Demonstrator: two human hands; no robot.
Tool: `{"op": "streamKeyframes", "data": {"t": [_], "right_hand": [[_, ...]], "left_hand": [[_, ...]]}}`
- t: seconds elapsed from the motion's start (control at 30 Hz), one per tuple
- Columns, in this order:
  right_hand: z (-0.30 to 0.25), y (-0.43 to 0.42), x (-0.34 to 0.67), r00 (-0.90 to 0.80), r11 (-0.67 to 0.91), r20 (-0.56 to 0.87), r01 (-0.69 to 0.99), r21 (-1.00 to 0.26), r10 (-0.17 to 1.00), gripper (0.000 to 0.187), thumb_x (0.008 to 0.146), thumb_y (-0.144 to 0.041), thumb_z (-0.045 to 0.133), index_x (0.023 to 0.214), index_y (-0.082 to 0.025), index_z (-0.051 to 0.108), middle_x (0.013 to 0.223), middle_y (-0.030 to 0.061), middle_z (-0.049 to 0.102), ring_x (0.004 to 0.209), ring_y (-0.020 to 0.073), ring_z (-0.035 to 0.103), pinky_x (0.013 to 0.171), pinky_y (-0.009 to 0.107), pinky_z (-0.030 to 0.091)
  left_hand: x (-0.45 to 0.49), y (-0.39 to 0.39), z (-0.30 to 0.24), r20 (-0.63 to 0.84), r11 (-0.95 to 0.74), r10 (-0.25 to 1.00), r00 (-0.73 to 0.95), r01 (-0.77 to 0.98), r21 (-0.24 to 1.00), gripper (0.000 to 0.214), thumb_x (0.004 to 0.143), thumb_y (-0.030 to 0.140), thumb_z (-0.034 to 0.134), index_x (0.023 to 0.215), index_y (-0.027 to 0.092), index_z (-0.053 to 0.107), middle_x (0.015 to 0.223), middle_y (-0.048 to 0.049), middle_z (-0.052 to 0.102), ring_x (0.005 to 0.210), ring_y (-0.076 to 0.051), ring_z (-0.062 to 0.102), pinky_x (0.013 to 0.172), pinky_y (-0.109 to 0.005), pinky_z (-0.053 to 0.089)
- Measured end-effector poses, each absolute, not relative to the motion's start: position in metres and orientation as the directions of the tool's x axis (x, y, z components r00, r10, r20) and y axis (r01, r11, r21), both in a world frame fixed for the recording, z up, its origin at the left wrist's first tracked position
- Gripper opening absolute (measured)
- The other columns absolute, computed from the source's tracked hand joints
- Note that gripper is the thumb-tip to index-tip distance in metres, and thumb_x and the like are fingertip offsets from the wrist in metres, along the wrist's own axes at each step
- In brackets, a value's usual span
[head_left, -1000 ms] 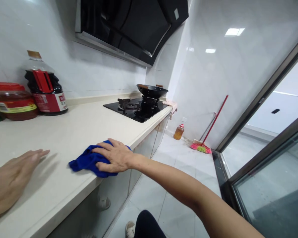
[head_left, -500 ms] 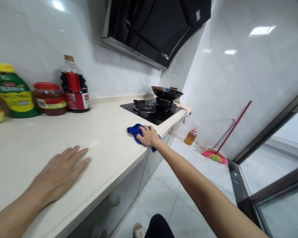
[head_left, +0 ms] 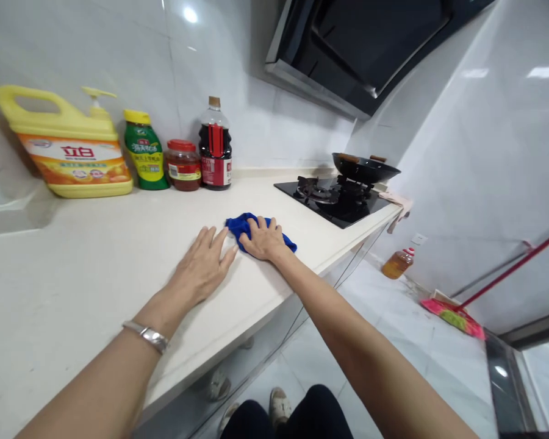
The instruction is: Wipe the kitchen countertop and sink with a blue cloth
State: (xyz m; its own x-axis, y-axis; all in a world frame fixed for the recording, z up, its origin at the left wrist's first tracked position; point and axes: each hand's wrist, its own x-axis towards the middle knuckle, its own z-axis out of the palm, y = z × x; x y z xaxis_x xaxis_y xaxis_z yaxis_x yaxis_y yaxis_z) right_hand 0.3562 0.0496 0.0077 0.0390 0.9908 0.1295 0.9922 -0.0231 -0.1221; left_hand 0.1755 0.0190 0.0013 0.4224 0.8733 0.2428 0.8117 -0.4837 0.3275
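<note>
A blue cloth [head_left: 239, 227] lies bunched on the pale worktop [head_left: 119, 268], between its front edge and the wall side, short of the near corner of the black hob [head_left: 338, 213]. The right hand [head_left: 264, 239] rests palm down over the cloth's middle and front part, fingers spread apart and slightly bent, pressing on it rather than clamped around it. Cloth shows past the fingertips on the wall side, out to the left of the thumb, and in a smaller flap to the right of the wrist.

The cloth's long axis slants across the line of the front edge: one end points left, towards the left hand [head_left: 201, 265], while the other, a narrow corner, points right and towards the front edge, stopping on the worktop.

The left hand lies palm down on the worktop, empty, fingers extended and a little apart, its fingertips and thumb just beside the cloth's left end; whether they touch it, I cannot tell. Along the back edge stand a yellow jug [head_left: 80, 155], a green bottle [head_left: 145, 152], a red-lidded jar [head_left: 183, 166] and a dark bottle [head_left: 216, 149].
</note>
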Motion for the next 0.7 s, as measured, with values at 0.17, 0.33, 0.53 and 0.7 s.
{"op": "streamKeyframes", "data": {"t": [0.17, 0.33, 0.53, 0.7], "right_hand": [[0.008, 0.032, 0.303, -0.259, 0.269, 0.108, 0.959, -0.09, 0.96, 0.077, 0.096, -0.055, 0.045, 0.163, -0.022, 0.025, 0.17, 0.0099, 0.023, 0.151, 0.0497, 0.02, 0.121, 0.063, 0.025], [0.008, 0.001, 0.289, -0.379, 0.386, 0.079, 0.914, -0.123, 0.922, 0.077, 0.097, -0.049, 0.046, 0.164, -0.017, 0.025, 0.171, 0.0119, 0.024, 0.154, 0.0481, 0.014, 0.125, 0.063, 0.02], [0.003, -0.041, 0.294, -0.464, 0.483, 0.134, 0.849, -0.216, 0.875, 0.08, 0.097, -0.057, 0.045, 0.16, -0.01, 0.033, 0.168, 0.0176, 0.03, 0.155, 0.0476, 0.016, 0.124, 0.065, 0.019], [0.005, -0.072, 0.313, -0.502, 0.528, 0.168, 0.825, -0.201, 0.848, 0.071, 0.099, -0.059, 0.041, 0.158, -0.019, 0.04, 0.167, 0.0124, 0.034, 0.153, 0.0463, 0.021, 0.123, 0.063, 0.024]], "left_hand": [[0.168, 0.027, 0.006, 0.39, -0.515, 0.844, 0.369, 0.763, 0.392, 0.071, 0.099, 0.053, 0.024, 0.153, 0.01, 0.04, 0.166, -0.0182, 0.033, 0.159, -0.031, 0.017, 0.132, -0.052, 0.018], [0.154, 0.024, 0.004, 0.342, -0.473, 0.873, 0.348, 0.776, 0.417, 0.073, 0.097, 0.053, 0.024, 0.149, 0.008, 0.048, 0.164, -0.017, 0.039, 0.158, -0.03, 0.022, 0.132, -0.051, 0.017], [0.144, -0.001, 0.005, 0.291, -0.501, 0.864, 0.41, 0.758, 0.419, 0.073, 0.096, 0.061, 0.026, 0.146, 0.014, 0.053, 0.155, -0.0122, 0.054, 0.147, -0.027, 0.045, 0.129, -0.049, 0.029], [0.125, -0.03, 0.02, 0.11, -0.531, 0.843, 0.526, 0.785, 0.319, 0.076, 0.097, 0.066, 0.025, 0.152, 0.017, 0.045, 0.162, -0.0117, 0.045, 0.151, -0.027, 0.039, 0.131, -0.051, 0.026]]}}
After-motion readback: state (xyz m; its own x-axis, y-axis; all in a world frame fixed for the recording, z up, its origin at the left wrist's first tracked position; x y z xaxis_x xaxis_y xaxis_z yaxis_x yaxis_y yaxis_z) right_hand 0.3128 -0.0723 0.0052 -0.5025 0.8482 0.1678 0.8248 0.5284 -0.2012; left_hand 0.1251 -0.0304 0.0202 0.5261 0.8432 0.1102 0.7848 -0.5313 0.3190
